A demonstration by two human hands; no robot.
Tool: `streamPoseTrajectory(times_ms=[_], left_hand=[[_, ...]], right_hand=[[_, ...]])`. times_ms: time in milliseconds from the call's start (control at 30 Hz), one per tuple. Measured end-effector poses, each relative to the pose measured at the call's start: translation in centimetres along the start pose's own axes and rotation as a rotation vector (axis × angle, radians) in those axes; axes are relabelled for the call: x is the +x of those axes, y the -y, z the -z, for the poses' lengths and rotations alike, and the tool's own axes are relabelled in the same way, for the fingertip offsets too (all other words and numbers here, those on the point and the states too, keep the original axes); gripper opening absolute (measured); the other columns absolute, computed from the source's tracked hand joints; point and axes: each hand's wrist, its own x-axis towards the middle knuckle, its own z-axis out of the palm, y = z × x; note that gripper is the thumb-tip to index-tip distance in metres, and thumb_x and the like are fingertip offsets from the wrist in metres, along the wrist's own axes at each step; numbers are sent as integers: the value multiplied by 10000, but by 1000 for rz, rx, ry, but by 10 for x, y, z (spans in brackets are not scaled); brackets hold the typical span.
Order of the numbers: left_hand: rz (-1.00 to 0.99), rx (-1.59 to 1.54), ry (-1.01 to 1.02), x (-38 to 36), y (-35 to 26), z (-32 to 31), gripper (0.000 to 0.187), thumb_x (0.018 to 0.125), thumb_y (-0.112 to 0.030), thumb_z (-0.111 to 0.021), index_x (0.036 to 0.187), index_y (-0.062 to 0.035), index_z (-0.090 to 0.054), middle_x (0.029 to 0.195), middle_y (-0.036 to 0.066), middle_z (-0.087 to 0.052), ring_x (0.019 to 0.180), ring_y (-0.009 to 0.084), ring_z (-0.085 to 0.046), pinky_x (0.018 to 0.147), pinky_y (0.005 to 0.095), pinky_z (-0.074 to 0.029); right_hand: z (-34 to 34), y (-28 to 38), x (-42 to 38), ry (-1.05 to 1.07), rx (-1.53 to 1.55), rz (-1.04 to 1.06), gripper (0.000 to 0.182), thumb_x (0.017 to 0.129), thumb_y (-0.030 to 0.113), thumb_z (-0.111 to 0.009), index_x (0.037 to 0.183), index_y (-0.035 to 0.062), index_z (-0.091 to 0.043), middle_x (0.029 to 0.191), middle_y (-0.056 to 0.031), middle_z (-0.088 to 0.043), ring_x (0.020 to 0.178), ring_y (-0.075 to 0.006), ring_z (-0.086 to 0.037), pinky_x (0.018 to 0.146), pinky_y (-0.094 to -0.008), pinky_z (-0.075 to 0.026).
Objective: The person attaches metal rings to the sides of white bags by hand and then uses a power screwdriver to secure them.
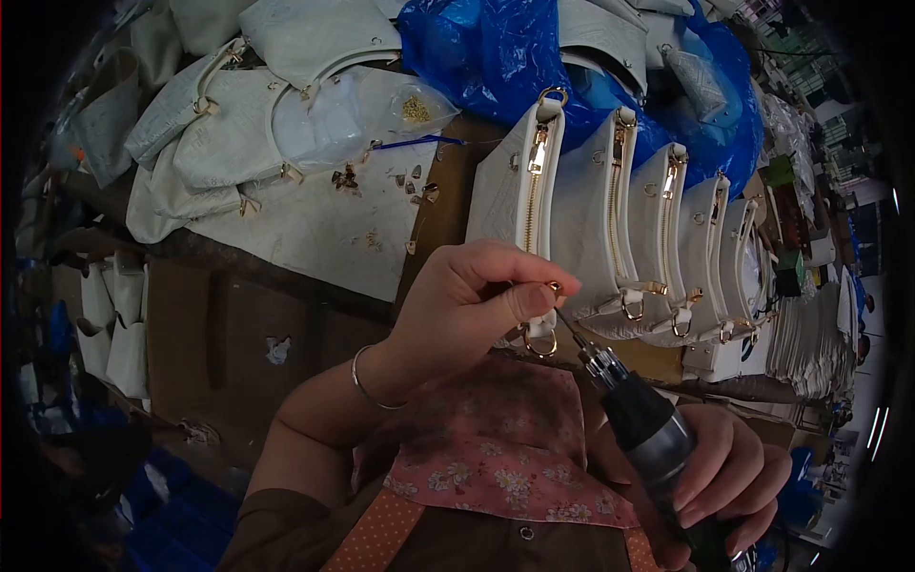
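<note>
My left hand [477, 296], with a bangle on its wrist, pinches a small gold metal piece [555, 286] between thumb and forefinger. In my right hand [729, 472] is a black electric screwdriver [648, 419], its thin bit pointing up and left to the gold piece. Whether the bit touches the piece is hard to tell. Just behind my left hand stands a white handbag [505, 191] with a gold zipper; its lower part is hidden by the hand. A gold D-ring [540, 341] hangs at its near end.
Several more white bags [658, 219] stand in a row to the right. Blue plastic [496, 57] lies behind them. At the left are heaped white bags [229, 143], small metal fittings [345, 178], a blue pen-like tool [419, 141] and a clear bag of gold parts [416, 109].
</note>
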Motion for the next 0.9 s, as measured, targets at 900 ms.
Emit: streamPoseTrajectory(times_ms=[900], left_hand=[[-1044, 1156, -546, 54, -32, 103, 471, 705, 103, -542, 1154, -40, -517, 1149, 164, -522, 1057, 323, -524, 933, 370, -406]], right_hand=[[22, 70, 31, -3, -141, -322, 383, 475, -41, -786, 743, 114, -560, 745, 31, -425, 584, -74, -528, 549, -202, -476]])
